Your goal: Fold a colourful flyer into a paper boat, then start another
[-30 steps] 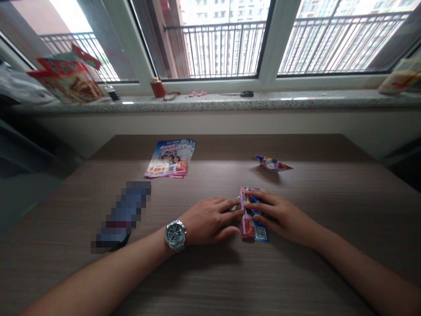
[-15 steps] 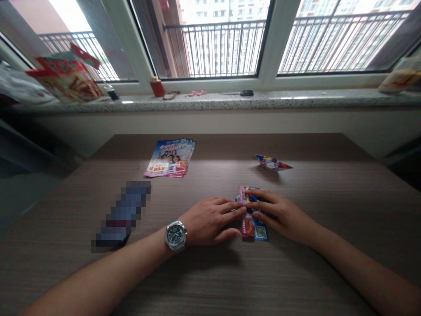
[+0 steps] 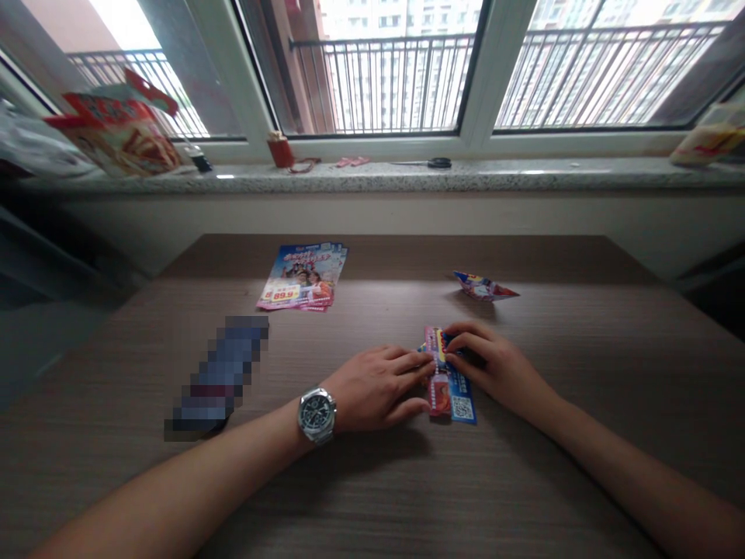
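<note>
A folded printed flyer (image 3: 441, 394), pink and red on its left strip and blue with a QR code on its right, lies on the table in front of me. My left hand (image 3: 381, 388), with a steel watch at the wrist, lies flat with stretched fingers; its fingertips rest on the flyer's left part. Bent fingers of my right hand (image 3: 492, 361) close at the upper right of the flyer, their tips at the edge between strip and blue part. Behind it sits a pointed folded paper piece (image 3: 484, 287) of similar print.
A stack of flyers (image 3: 303, 278) lies at the back left of the table (image 3: 384, 497). A blurred-out dark flat object (image 3: 224, 376) is left of my left hand. On the windowsill (image 3: 378, 181) are scissors (image 3: 438, 163), a red container (image 3: 280, 151) and a red food bag (image 3: 125, 132).
My right hand has slid slightly right and up, its fingers more bent, uncovering more of the flyer's middle. My left hand stays almost where it was. The view has shifted slightly.
</note>
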{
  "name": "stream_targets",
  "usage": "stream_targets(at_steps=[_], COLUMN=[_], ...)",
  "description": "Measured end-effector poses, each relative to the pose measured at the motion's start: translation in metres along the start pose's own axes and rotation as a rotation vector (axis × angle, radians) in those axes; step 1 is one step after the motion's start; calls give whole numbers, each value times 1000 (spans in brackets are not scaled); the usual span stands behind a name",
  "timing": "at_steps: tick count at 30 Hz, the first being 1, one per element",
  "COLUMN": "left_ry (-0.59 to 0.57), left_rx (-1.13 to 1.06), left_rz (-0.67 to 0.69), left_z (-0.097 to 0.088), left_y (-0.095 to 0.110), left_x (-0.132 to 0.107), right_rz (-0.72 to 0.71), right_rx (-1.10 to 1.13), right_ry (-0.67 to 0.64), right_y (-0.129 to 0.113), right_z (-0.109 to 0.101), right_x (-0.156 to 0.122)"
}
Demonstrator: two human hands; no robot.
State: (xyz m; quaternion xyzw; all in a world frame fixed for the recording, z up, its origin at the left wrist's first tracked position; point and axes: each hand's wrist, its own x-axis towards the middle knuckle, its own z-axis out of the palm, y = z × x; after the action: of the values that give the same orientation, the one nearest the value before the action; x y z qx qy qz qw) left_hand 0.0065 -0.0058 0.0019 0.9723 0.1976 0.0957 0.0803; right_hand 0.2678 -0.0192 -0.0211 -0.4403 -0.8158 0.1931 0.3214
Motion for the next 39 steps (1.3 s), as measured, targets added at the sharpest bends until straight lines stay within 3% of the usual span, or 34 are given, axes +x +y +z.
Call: stream_targets(at_steps=[10, 22, 39], left_ry=[-19, -3, -18], left_rx=[20, 20, 30], left_rz=[-11, -10, -10], left_z=[0, 0, 0], left_y=[1, 1, 1], left_x=[-2, -2, -3], right_rz=[7, 23, 110], right_rx=[-18, -83, -177], right_ry=[34, -17, -3], right_y=[3, 0, 15], right_z=[6, 4, -1], right_x=[2, 7, 40])
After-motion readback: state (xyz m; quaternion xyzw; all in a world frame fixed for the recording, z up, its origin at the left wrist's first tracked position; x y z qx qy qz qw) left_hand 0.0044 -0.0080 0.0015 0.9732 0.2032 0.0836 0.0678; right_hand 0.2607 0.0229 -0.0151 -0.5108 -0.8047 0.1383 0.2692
